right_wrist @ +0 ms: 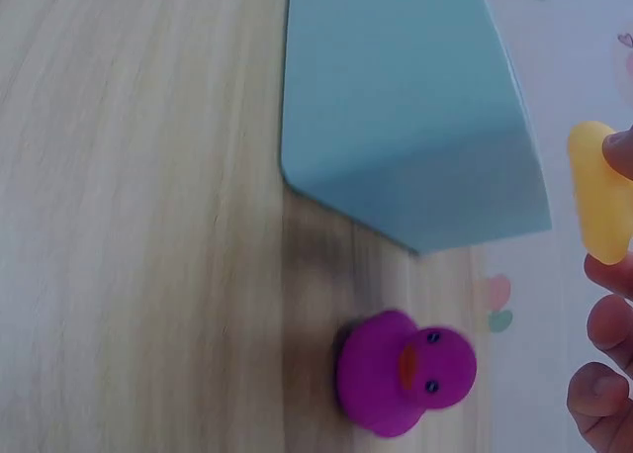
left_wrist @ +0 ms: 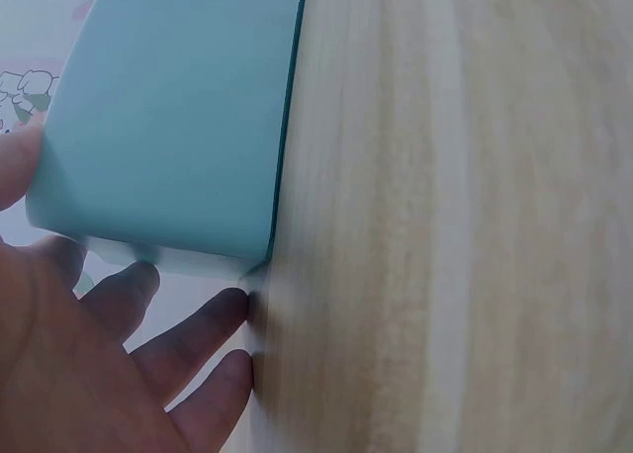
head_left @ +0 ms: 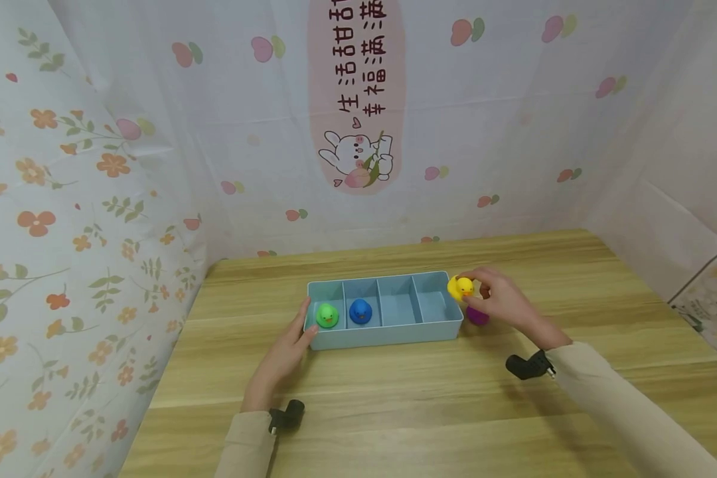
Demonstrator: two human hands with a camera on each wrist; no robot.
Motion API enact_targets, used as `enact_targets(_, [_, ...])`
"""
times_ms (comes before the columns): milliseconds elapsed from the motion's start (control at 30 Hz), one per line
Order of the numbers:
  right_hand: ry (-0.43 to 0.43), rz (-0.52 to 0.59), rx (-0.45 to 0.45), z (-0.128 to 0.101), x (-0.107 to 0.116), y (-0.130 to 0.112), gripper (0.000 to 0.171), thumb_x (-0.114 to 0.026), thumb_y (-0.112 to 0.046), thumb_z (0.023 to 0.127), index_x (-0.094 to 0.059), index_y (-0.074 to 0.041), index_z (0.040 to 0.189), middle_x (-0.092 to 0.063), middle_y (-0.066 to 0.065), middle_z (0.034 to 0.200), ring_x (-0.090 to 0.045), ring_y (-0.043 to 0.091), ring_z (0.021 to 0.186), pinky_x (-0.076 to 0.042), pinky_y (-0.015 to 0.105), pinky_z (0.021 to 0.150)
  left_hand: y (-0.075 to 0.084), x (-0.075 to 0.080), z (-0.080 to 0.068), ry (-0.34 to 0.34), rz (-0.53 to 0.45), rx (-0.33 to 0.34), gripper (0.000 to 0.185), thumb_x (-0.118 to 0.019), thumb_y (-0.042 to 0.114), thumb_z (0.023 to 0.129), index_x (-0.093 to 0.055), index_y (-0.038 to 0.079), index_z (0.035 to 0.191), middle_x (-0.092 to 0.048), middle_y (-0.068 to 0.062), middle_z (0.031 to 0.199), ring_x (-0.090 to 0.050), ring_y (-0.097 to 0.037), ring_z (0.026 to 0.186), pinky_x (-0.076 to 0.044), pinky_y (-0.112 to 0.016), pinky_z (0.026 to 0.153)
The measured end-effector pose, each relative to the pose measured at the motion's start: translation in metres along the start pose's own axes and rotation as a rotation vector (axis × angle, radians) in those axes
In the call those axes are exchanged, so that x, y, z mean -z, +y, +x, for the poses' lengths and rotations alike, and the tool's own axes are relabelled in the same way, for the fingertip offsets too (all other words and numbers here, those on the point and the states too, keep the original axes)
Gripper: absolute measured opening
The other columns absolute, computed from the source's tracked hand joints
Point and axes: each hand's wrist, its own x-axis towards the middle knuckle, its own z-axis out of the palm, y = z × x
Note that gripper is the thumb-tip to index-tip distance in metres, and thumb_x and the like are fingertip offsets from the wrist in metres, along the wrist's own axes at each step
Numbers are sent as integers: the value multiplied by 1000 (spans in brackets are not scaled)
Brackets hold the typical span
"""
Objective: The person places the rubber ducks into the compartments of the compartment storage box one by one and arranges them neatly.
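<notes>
Right hand (head_left: 504, 302) pinching yellow duck (head_left: 460, 287) in fingers (right_wrist: 613, 324), just above tray's (head_left: 388, 332) right end. Purple duck (right_wrist: 406, 372) sits on bench (head_left: 394, 392) beside tray. Left hand (head_left: 283, 355) flat against tray's left end, fingers (left_wrist: 193, 334) spread. Green duck (head_left: 327, 315), blue duck (head_left: 361, 311) in two leftmost compartments.

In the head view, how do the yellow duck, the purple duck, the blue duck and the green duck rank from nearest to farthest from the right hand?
1. Yellow duck: held in the fingers of the right hand, above the tray's right end.
2. Purple duck: on the table just under that hand, outside the tray.
3. Blue duck: second compartment from the left.
4. Green duck: leftmost compartment.
</notes>
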Motion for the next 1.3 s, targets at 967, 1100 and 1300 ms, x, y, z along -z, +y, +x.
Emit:
enact_targets(967, [-29, 48, 67, 17, -16, -27, 34, -75, -12, 81, -66, -7, 113, -64, 11, 104, -41, 13, 59, -36, 20, 51, 0, 0, 0, 3, -13, 4, 63, -40, 37, 103, -8, 25, 156, -14, -9, 162, -19, -35, 147, -18, -56, 119])
enact_targets(1100, [-31, 52, 92, 21, -20, -32, 34, -75, -12, 80, -67, -7, 112, -64, 10, 104, -42, 13, 59, -36, 21, 52, 0, 0, 0, 0, -13, 8, 63, -39, 37, 103, -7, 25, 156, -14, -9, 162, -19, -35, 147, -18, -56, 119])
enact_targets(1300, [-50, 34, 114, 27, -24, -39, 36, -75, -12, 80, -66, -7, 114, -64, 9, 105, -40, 11, 58, -36, 21, 53, 0, 1, 0, -7, -11, 3, 63, -38, 40, 103, -6, 27, 156, -14, -9, 161, -20, -35, 147, -17, -56, 119])
